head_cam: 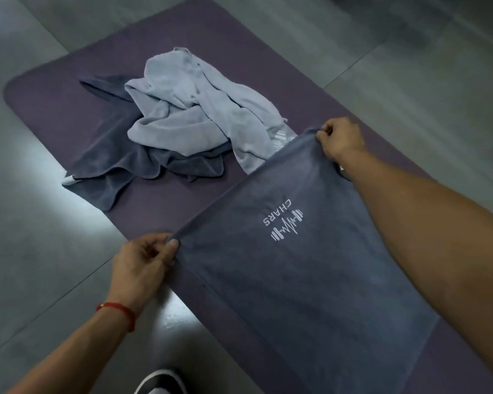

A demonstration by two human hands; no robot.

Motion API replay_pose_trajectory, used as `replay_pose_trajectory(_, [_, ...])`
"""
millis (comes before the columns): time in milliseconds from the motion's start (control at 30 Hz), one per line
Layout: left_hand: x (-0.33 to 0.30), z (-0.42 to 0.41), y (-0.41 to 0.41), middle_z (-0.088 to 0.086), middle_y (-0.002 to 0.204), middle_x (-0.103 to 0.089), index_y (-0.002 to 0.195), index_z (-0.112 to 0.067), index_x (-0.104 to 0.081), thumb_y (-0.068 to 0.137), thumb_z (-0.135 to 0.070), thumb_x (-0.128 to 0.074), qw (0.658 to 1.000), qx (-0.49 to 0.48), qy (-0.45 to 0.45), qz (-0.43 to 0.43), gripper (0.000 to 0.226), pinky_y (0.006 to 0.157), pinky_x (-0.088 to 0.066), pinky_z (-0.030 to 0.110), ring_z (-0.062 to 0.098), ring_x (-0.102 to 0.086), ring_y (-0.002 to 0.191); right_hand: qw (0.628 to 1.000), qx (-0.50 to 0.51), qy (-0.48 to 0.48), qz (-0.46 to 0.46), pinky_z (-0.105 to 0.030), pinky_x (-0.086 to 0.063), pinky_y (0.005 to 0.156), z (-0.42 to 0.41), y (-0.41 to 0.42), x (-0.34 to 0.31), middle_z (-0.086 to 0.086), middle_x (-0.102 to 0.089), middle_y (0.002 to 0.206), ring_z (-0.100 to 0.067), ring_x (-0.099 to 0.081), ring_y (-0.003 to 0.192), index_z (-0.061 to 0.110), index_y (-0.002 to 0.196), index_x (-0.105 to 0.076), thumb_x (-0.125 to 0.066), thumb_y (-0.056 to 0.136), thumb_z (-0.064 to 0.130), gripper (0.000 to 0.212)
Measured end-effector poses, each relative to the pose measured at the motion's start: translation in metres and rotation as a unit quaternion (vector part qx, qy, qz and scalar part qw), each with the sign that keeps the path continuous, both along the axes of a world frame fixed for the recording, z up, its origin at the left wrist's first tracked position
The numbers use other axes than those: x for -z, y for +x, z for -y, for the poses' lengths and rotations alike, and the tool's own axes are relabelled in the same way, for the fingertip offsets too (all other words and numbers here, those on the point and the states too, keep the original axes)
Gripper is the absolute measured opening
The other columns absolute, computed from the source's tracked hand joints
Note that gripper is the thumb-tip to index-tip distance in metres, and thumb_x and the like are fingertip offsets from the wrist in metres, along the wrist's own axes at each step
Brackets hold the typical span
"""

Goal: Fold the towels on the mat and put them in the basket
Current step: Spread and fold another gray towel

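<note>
While the dark grey towel (305, 274) lies spread over the near right part of the purple mat (54, 109), each hand pinches one far corner: left hand (141, 264) at the left corner, right hand (340, 139) at the far one. Judged soft, light and limp, it should sag between grips, so corners are the sound holds. A light grey towel (194, 109) and another dark towel (111, 163) lie crumpled farther off. No basket is visible; possibly out of frame.

Soft matt terry-cloth dark grey towel (296, 280) with stitched white logo (285, 220); fluffy pale grey towel (188, 115); matt purple foam-like mat (54, 109); smooth, faintly glossy grey floor (26, 223).
</note>
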State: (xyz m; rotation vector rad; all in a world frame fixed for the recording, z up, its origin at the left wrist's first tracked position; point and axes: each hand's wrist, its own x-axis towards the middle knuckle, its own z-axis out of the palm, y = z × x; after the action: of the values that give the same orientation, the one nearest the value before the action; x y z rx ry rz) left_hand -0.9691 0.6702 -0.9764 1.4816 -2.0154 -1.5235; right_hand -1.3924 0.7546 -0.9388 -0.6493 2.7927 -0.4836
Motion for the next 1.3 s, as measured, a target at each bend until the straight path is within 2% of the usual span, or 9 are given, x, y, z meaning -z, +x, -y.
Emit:
replay_pose_trajectory(167, [0.003, 0.008, -0.013, -0.006, 0.068, -0.070, 0.075, -0.021, -0.070, 0.086, -0.021, -0.070, 0.991, 0.033, -0.076, 0.103, 0.011, 0.070, -0.058, 0.038, 0.014, -0.067, 0.067, 0.999, 0.027, -0.005, 0.025, -0.035, -0.053, 0.082, 0.015, -0.007, 0.022, -0.010, -0.073, 0.101, -0.030, -0.067, 0.100, 0.015, 0.095, -0.074, -0.059, 0.094, 0.019, 0.016])
replay_pose_trajectory(333, [-0.003, 0.012, -0.014, -0.006, 0.076, -0.070, 0.077, -0.020, -0.069, 0.081, -0.011, -0.073, 0.984, 0.083, -0.112, 0.114, 0.011, 0.073, -0.058, 0.039, 0.015, -0.067, 0.071, 0.998, -0.021, -0.036, 0.042, -0.035, -0.054, 0.092, 0.017, -0.010, 0.033, 0.000, -0.068, 0.101, -0.022, -0.065, 0.098, 0.019, 0.108, -0.066, -0.066, 0.091, 0.020, 0.017])
replay_pose_trajectory(467, [-0.013, 0.015, -0.020, -0.007, 0.068, -0.070, 0.071, -0.020, -0.070, 0.078, -0.020, -0.081, 0.980, 0.109, -0.083, 0.146, 0.013, 0.063, -0.055, 0.022, 0.005, -0.065, 0.063, 0.996, -0.054, -0.053, 0.046, -0.040, -0.054, 0.091, 0.016, -0.015, 0.034, 0.001, -0.062, 0.094, -0.020, -0.060, 0.088, 0.020, 0.109, -0.059, -0.065, 0.092, 0.015, 0.019])
replay_pose_trajectory(567, [-0.014, 0.022, -0.023, -0.009, 0.061, -0.067, 0.064, -0.020, -0.070, 0.078, -0.029, -0.082, 0.971, 0.144, -0.095, 0.165, 0.020, 0.057, -0.046, 0.010, 0.001, -0.063, 0.069, 0.992, -0.098, -0.070, 0.029, -0.042, -0.053, 0.086, 0.011, -0.013, 0.025, -0.004, -0.059, 0.098, -0.023, -0.057, 0.087, 0.027, 0.112, -0.051, -0.060, 0.091, 0.008, 0.029])
replay_pose_trajectory(833, [-0.020, 0.022, -0.035, -0.005, 0.061, -0.066, 0.064, -0.016, -0.071, 0.071, -0.013, -0.083, 0.952, 0.207, -0.068, 0.215, 0.014, 0.050, -0.041, 0.005, 0.005, -0.057, 0.056, 0.979, -0.200, -0.028, -0.003, -0.038, -0.048, 0.095, -0.014, -0.007, -0.016, -0.010, -0.058, 0.126, -0.029, -0.059, 0.105, 0.034, 0.137, -0.048, -0.051, 0.100, 0.007, 0.046])
replay_pose_trajectory(900, [-0.027, 0.019, -0.036, 0.001, 0.065, -0.070, 0.065, -0.014, -0.074, 0.069, -0.014, -0.083, 0.946, 0.222, -0.071, 0.228, 0.010, 0.053, -0.041, 0.009, 0.011, -0.062, 0.061, 0.978, -0.205, -0.034, -0.016, -0.036, -0.046, 0.102, -0.027, -0.003, -0.034, -0.009, -0.063, 0.127, -0.029, -0.059, 0.116, 0.034, 0.131, -0.057, -0.054, 0.098, 0.008, 0.042])
replay_pose_trajectory(1000, [-0.050, 0.012, -0.033, 0.005, 0.070, -0.072, 0.065, -0.014, -0.074, 0.068, -0.019, -0.083, 0.939, 0.230, -0.092, 0.240, 0.011, 0.061, -0.044, 0.021, 0.021, -0.066, 0.071, 0.976, -0.209, -0.055, -0.033, -0.035, -0.047, 0.101, -0.053, 0.009, -0.072, -0.003, -0.067, 0.120, -0.024, -0.061, 0.113, 0.031, 0.120, -0.063, -0.056, 0.095, 0.006, 0.036])
replay_pose_trajectory(1133, [-0.108, 0.004, -0.025, 0.001, 0.064, -0.067, 0.061, -0.014, -0.071, 0.073, -0.020, -0.080, 0.941, 0.229, -0.154, 0.194, 0.016, 0.056, -0.048, 0.029, 0.022, -0.065, 0.065, 0.972, -0.212, -0.068, -0.080, -0.036, -0.048, 0.097, -0.105, 0.029, -0.149, -0.005, -0.071, 0.114, -0.027, -0.063, 0.110, 0.020, 0.111, -0.068, -0.056, 0.092, 0.001, 0.029])
replay_pose_trajectory(1300, [-0.224, -0.005, -0.033, -0.013, 0.067, -0.070, 0.064, -0.021, -0.075, 0.079, -0.020, -0.080, 0.942, 0.271, -0.184, 0.078, 0.016, 0.054, -0.041, 0.005, -0.005, -0.062, 0.062, 0.975, -0.131, -0.079, -0.160, -0.040, -0.045, 0.081, -0.199, 0.061, -0.274, -0.007, -0.061, 0.105, -0.031, -0.057, 0.093, 0.024, 0.113, -0.048, -0.050, 0.095, 0.002, 0.029])
